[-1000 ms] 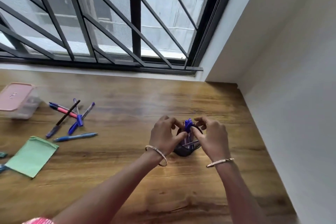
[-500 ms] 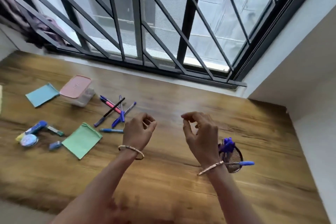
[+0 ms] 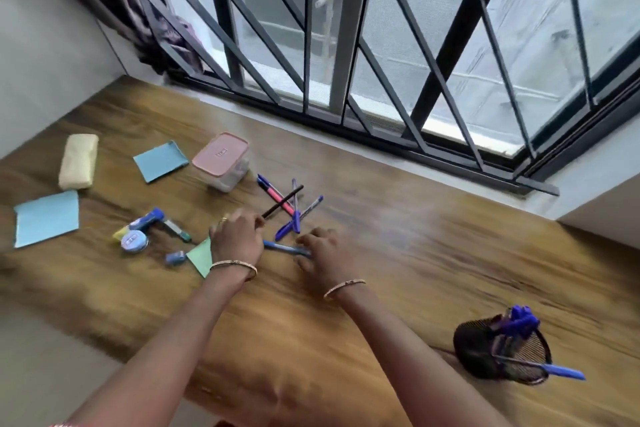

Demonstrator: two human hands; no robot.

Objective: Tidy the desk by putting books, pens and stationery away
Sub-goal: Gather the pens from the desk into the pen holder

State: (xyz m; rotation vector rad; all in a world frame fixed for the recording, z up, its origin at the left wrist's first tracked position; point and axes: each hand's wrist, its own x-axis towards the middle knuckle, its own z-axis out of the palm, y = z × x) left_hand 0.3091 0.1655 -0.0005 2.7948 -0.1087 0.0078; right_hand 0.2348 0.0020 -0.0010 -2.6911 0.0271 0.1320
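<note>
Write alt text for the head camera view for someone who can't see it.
Two bare hands, left hand and right hand, reach into loose pens scattered on a wooden desk below a barred window. A mesh pen holder with blue pens lies tipped at right; sticky notes and a pink-lidded box sit at left.

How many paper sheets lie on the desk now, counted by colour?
Blue sheets: 2, one nearer the window, one at the far left
Green sheet: 1, partly hidden by the left hand
Total: 3
</note>
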